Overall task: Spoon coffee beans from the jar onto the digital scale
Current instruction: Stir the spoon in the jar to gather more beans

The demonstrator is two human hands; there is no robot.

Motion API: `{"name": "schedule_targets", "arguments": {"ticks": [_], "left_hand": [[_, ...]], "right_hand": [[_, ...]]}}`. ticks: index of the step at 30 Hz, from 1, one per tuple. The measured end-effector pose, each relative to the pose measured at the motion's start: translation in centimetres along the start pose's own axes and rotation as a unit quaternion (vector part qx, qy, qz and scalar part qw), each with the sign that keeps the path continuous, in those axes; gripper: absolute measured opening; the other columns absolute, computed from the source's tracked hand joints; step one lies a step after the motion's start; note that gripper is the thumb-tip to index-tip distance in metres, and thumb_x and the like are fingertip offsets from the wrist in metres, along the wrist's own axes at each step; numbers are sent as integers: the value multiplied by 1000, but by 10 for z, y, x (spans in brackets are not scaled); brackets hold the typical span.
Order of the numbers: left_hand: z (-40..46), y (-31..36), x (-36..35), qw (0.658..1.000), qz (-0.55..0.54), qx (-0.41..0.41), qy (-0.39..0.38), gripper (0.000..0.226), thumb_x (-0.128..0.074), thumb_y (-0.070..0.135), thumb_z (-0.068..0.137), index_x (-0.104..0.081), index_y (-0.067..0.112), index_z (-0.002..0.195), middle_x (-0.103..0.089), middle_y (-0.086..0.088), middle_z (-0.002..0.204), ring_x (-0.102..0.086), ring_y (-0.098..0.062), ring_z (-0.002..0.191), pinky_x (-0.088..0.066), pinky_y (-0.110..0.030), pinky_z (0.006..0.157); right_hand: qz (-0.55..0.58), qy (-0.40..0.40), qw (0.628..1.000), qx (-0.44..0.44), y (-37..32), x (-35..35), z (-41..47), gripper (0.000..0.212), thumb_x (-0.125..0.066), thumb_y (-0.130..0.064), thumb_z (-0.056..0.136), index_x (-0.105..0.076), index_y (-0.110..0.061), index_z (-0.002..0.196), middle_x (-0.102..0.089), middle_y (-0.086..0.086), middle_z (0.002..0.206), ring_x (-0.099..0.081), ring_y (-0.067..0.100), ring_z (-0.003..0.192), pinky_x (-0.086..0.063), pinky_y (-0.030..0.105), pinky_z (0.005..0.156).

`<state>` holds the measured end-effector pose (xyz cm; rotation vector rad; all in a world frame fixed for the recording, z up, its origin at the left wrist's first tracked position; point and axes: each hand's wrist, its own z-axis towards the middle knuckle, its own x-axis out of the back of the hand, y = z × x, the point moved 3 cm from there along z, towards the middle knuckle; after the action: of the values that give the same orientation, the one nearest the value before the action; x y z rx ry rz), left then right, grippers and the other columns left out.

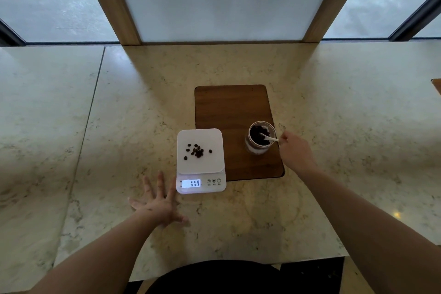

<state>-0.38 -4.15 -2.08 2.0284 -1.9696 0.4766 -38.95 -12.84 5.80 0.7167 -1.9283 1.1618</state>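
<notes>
A white digital scale (210, 164) sits on the marble table, its lit display reading 009. Several dark coffee beans (197, 151) lie scattered on its platform. To its right an open glass jar (260, 148) of beans stands on a dark wooden board (229, 107). A white spoon (269, 137) dips into the jar, bowl among the beans. My right hand (296, 150) grips the spoon's handle just right of the jar. My left hand (160, 203) lies flat on the table with fingers spread, close to the scale's front left corner.
The marble table (143, 102) runs wide to both sides, with a seam on the left. A wooden-framed white panel (222, 0) stands at the table's far edge. The corner of another wooden piece (437, 85) shows at the right border.
</notes>
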Motion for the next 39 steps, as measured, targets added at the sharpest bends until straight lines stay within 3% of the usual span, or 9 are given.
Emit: {"name": "schedule_targets", "arguments": {"ticks": [6, 12, 16, 20, 25, 30, 39], "left_hand": [[0, -1, 0, 1000, -3, 2, 0, 144, -57, 97, 57, 48, 37, 136, 69, -2, 131, 58, -43, 125, 2, -88, 105], [0, -1, 0, 1000, 0, -1, 7, 145, -56, 97, 56, 48, 38, 137, 70, -1, 128, 60, -43, 122, 2, -88, 105], [0, 0, -1, 1000, 4, -1, 10, 144, -55, 98, 55, 49, 39, 135, 71, -1, 126, 62, -43, 119, 3, -89, 104], [1, -1, -2, 1000, 8, 4, 10, 142, -55, 98, 59, 49, 39, 137, 74, 1, 121, 63, -41, 117, 2, -88, 104], [-2, 0, -1, 1000, 9, 2, 11, 141, -56, 96, 61, 49, 38, 135, 72, -1, 125, 62, -43, 119, 3, -88, 104], [-4, 0, 0, 1000, 6, 4, 13, 139, -57, 94, 63, 52, 39, 132, 73, 0, 122, 62, -42, 119, 4, -88, 105], [-5, 0, -1, 1000, 5, -5, 19, 141, -57, 95, 61, 51, 39, 132, 71, 0, 128, 63, -41, 119, 3, -88, 105]], "right_hand": [[54, -10, 998, -44, 1, -3, 3, 26, -44, -10, 93, -53, -21, 71, -56, 3, 75, -48, 13, 66, -33, 30, 53], [54, -20, 997, -45, 0, -2, 2, 29, -44, -9, 91, -52, -20, 66, -54, 2, 70, -50, 20, 66, -31, 30, 52], [86, -37, 994, -59, 0, -2, -1, 28, -42, -7, 90, -53, -17, 66, -52, 4, 66, -49, 22, 63, -39, 33, 58], [127, -38, 988, -80, 2, -4, -5, 31, -42, -7, 91, -50, -16, 62, -46, 4, 62, -44, 20, 55, -36, 32, 51], [161, -48, 980, -104, 5, -6, -8, 33, -43, -14, 97, -54, -16, 66, -47, 5, 64, -45, 22, 58, -38, 34, 56], [173, -54, 975, -127, 5, -6, -10, 31, -43, -15, 99, -52, -14, 69, -44, 7, 65, -43, 22, 53, -32, 27, 43], [206, -77, 961, -167, 5, -7, -16, 28, -40, -17, 101, -50, -15, 75, -42, 9, 73, -39, 22, 58, -29, 25, 43]]}}
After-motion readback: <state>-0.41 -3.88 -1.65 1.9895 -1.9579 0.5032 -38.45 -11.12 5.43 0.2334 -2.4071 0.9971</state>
